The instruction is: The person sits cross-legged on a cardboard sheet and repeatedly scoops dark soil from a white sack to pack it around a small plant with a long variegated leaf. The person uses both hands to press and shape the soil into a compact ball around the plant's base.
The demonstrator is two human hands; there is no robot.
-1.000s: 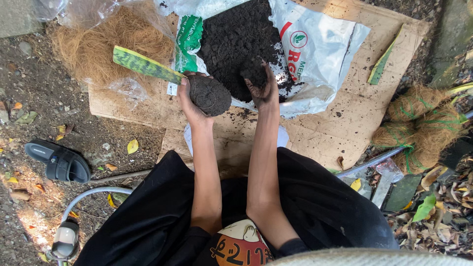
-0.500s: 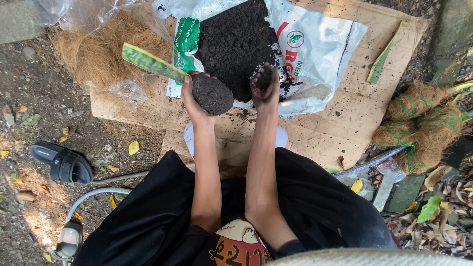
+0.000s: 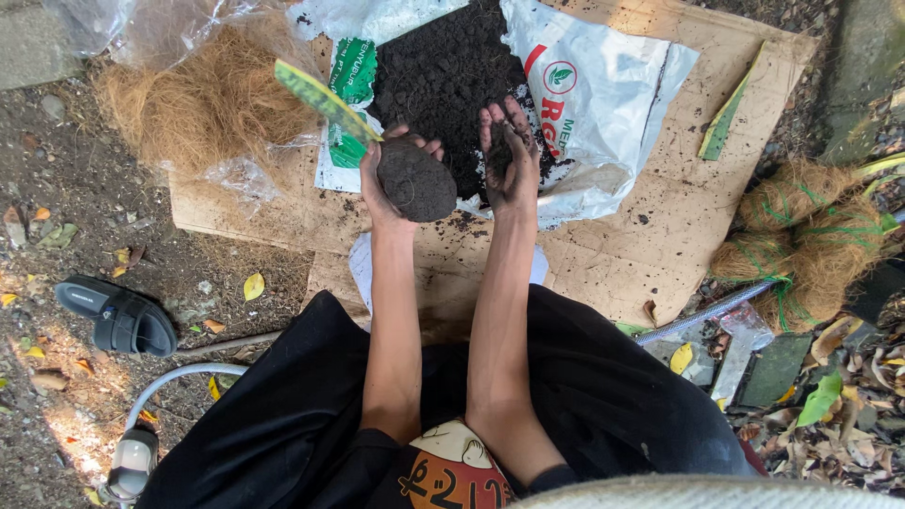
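Soil lies heaped on the split white bag, just beyond both hands. Left hand cups a packed soil ball with a striped leaf sticking out of it. Right hand — closed over a scoop of soil half a second ago — now lies open, palm up, loose soil on it, beside the ball.

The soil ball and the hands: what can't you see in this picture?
- Soil ball, head view: its far side is hidden by the left hand holding it.
- Leaf: where it joins the ball is hidden by the fingers.
- Right hand: caked in soil, so how much it scoops is unclear.
- Soil and bag: cut off by the top edge.
- Coconut fibre: partly behind clear plastic.
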